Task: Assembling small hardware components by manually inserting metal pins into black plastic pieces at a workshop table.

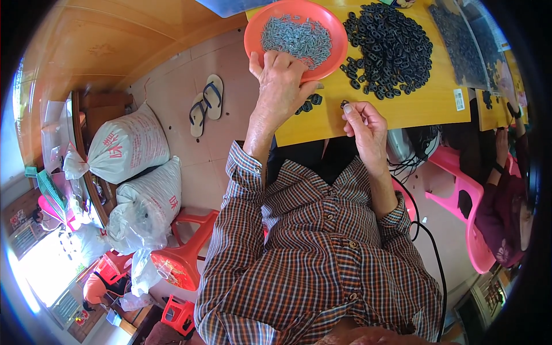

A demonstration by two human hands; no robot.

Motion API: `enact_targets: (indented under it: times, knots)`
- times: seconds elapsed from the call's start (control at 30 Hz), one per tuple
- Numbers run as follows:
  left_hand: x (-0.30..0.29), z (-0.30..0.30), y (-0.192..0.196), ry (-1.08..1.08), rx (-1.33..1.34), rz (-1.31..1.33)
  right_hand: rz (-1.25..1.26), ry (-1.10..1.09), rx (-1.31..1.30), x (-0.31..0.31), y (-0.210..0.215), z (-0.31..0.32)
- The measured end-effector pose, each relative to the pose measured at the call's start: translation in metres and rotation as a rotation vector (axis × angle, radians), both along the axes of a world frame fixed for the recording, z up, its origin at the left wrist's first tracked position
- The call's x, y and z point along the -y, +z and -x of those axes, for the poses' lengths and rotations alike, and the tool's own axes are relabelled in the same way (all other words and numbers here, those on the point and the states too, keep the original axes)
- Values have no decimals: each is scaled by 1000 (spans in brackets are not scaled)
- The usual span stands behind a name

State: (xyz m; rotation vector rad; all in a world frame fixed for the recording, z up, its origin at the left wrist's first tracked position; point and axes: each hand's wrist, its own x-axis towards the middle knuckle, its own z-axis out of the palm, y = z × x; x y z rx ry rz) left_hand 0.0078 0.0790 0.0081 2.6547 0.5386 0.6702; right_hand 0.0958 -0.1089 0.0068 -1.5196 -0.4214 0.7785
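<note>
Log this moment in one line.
left hand: in orange bowl at grey pieces | right hand: holds small black part | yellow table: black parts pile

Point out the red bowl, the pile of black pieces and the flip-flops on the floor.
Red bowl (340,41): head view, bare right inner wall.
Pile of black pieces (395,50): head view, its middle.
Flip-flops (213,96): head view, middle of the right-hand one.

On the surface (440,103): bowl (340,43) of pins (296,37) at the left fingers (283,60), heap of parts (394,52) beyond the right fingers (375,117).
</note>
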Motion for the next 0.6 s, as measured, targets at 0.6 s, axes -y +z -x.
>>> enact_targets:
  times: [0.6]
  knots:
    - [-6,21,-8,49,234,-95,1,-5,-15,-1,0,1]
